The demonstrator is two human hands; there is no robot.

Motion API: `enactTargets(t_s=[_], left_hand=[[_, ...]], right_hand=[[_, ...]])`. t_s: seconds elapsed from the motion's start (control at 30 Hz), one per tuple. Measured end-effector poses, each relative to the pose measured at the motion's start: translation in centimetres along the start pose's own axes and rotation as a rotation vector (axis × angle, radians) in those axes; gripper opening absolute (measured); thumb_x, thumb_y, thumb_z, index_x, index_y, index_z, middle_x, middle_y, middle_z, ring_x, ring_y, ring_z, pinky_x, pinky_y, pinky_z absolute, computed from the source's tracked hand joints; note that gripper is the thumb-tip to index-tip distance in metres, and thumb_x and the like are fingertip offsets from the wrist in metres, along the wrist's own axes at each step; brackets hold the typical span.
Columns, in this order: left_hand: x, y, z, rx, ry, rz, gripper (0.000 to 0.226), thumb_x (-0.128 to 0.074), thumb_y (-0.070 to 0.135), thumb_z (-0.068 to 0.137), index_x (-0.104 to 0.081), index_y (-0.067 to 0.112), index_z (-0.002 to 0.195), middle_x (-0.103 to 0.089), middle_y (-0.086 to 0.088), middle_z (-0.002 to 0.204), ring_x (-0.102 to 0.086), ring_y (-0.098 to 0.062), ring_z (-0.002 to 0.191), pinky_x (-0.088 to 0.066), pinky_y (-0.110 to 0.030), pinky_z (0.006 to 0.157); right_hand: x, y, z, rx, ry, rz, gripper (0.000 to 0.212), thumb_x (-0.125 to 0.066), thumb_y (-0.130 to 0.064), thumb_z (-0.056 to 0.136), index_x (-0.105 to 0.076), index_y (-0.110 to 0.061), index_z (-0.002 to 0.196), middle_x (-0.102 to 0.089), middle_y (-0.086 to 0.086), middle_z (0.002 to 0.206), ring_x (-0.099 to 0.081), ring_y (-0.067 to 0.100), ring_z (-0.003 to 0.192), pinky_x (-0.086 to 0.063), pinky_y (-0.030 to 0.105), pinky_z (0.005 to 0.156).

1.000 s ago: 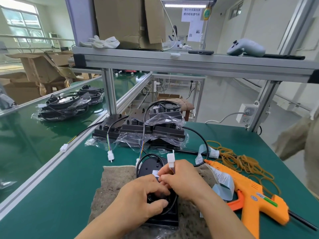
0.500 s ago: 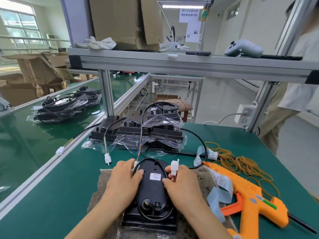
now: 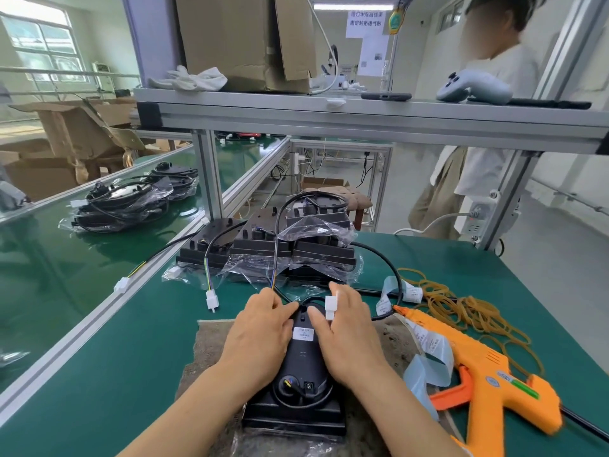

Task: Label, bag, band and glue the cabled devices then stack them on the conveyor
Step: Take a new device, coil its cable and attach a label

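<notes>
Head view: on a brown felt mat (image 3: pixel 211 351) at the near edge of the green table (image 3: pixel 131 374), a black device (image 3: pixel 301 361), domed, with a white label (image 3: pixel 303 334) stuck on its top; looped round its far end, a black cable (image 3: pixel 393 275).

Left hand (image 3: pixel 260 338) curled round the device's left flank, fingertips down at the cable; right hand (image 3: pixel 349 338) on the right flank, thumb lying across the dome, a white connector (image 3: pixel 330 305) pinched upright between two fingers.

Just right of the mat, an orange glue gun (image 3: pixel 478 367) lying on its side, nozzle toward the hands; beside it, a curling strip of labels (image 3: pixel 428 354); farther back, a heap of rubber bands (image 3: pixel 468 311).

Behind the mat, a pile of bagged devices (image 3: pixel 296 245) with loose wires trailing forward.

To the left, past an aluminium rail, the green conveyor (image 3: pixel 49 275), bearing two stacks of bagged units (image 3: pixel 125 202).

Overhead, a shelf (image 3: pixel 329 113) with a cardboard box (image 3: pixel 244 41), white gloves (image 3: pixel 194 79) and a grey controller (image 3: pixel 474 89); behind the frame at right, a standing person (image 3: pixel 487 127).
</notes>
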State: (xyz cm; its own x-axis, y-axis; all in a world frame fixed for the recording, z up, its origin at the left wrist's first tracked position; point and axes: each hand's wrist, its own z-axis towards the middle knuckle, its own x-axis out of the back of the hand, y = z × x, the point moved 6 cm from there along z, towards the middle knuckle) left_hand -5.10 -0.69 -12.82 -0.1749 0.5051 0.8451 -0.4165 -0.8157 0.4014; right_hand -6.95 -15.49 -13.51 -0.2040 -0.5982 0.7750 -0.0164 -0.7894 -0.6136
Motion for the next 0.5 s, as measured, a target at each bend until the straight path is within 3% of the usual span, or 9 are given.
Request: enactTargets(t_s=[0.07,0.13,0.23,0.33,0.4,0.5], left_hand=[[-0.1,-0.1,-0.1,-0.002,0.024,-0.028,0.034,-0.054,0.023,0.097,-0.063,0.021,0.129,-0.046,0.002,0.105,-0.045,-0.020,0.102,-0.043,-0.038,0.091],[0.0,-0.3,-0.2,0.022,0.051,-0.092,0.032,-0.053,0.026,0.098,-0.064,0.023,0.128,-0.046,0.003,0.106,-0.043,-0.019,0.103,-0.042,-0.036,0.094],[-0.1,-0.8,-0.4,0.097,0.056,-0.179,0.033,-0.050,0.031,0.100,-0.061,0.027,0.131,-0.043,0.008,0.107,-0.042,-0.012,0.107,-0.038,-0.029,0.098],[-0.3,-1.1,-0.5,0.126,0.044,-0.205,0.035,-0.048,0.031,0.101,-0.058,0.030,0.134,-0.042,0.011,0.107,-0.041,-0.009,0.109,-0.037,-0.027,0.098],[-0.3,-1.2,-0.5,0.139,0.032,-0.214,0.035,-0.048,0.030,0.101,-0.058,0.030,0.134,-0.042,0.011,0.107,-0.041,-0.008,0.109,-0.038,-0.028,0.098],[-0.2,-1.2,-0.7,0.156,0.039,-0.239,0.032,-0.048,0.027,0.102,-0.060,0.028,0.132,-0.043,0.009,0.107,-0.043,-0.009,0.108,-0.037,-0.025,0.097]], right_hand=[[-1.0,0.8,0.5,-0.080,-0.116,0.067,0.075,-0.043,-0.060,0.097,-0.025,-0.018,0.155,-0.028,0.002,0.157,-0.028,0.021,0.144,-0.029,0.037,0.116],[-1.1,1.7,0.5,-0.132,-0.078,0.129,0.075,-0.043,-0.065,0.093,-0.035,-0.016,0.149,-0.039,0.004,0.148,-0.036,0.022,0.138,-0.035,0.037,0.109],[0.7,2.3,-0.4,-0.184,0.238,0.153,0.048,-0.043,-0.064,0.090,-0.049,-0.020,0.108,-0.049,-0.003,0.107,-0.049,0.024,0.103,-0.038,0.036,0.079],[0.7,2.7,-0.7,-0.230,0.255,0.270,0.035,-0.057,-0.051,0.093,-0.041,-0.020,0.091,-0.049,-0.006,0.083,-0.048,0.019,0.075,-0.034,0.035,0.063],[0.4,3.3,-0.6,-0.271,0.233,0.392,0.035,-0.066,-0.047,0.090,-0.045,-0.020,0.095,-0.052,-0.005,0.084,-0.050,0.013,0.075,-0.035,0.030,0.061],[0.0,4.8,-0.7,-0.439,0.235,0.588,0.046,-0.073,-0.047,0.085,-0.047,-0.014,0.105,-0.051,-0.005,0.093,-0.052,0.019,0.090,-0.036,0.032,0.073]])
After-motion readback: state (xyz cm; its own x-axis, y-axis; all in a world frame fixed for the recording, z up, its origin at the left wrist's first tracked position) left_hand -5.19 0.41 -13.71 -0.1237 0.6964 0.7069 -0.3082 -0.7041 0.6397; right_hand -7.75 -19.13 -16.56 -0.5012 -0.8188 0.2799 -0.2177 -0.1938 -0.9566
